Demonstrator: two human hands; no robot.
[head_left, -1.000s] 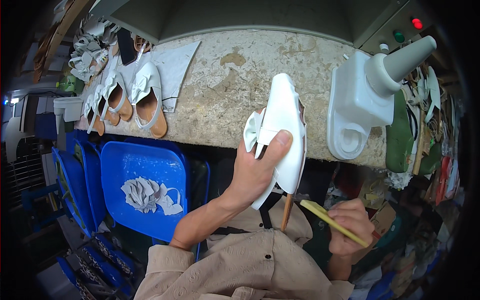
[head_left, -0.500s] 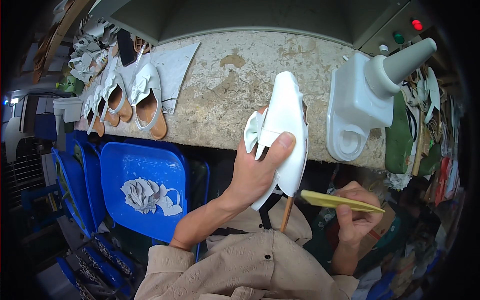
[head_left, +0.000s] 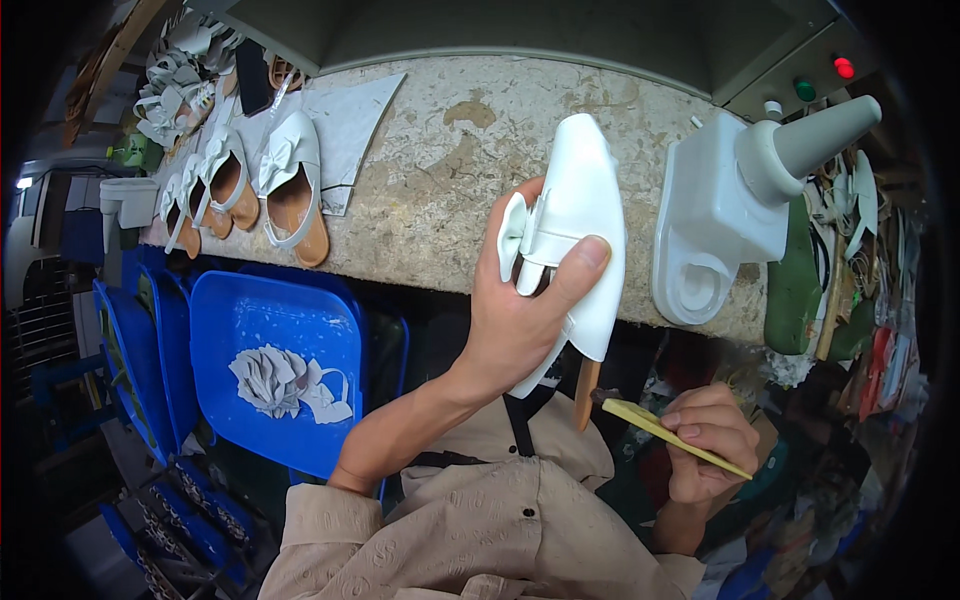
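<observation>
My left hand [head_left: 525, 310] is closed around a white shoe [head_left: 585, 200] with a bow on its side, thumb pressed on the white upper. The shoe is held toe away from me above the bench's front edge, and a tan strip of its sole [head_left: 587, 392] shows at the near end. Lower right, my right hand [head_left: 708, 440] grips a flat yellow-handled brush [head_left: 665, 430] between thumb and fingers. A small dark tip on the brush points at the tan sole end, a short gap apart from it.
On the worn bench [head_left: 440, 150] stands a white plastic pot [head_left: 715, 210] with a grey cone-shaped part. Several white bow sandals [head_left: 293, 190] sit at the left. Below them a blue chair [head_left: 275, 325] bears grey-white cut pieces. A grey metal housing [head_left: 520, 75] backs the bench.
The shoe has turned in my left hand and risen slightly, showing more of the tan sole. My right hand has moved lower, and the brush slants more steeply.
</observation>
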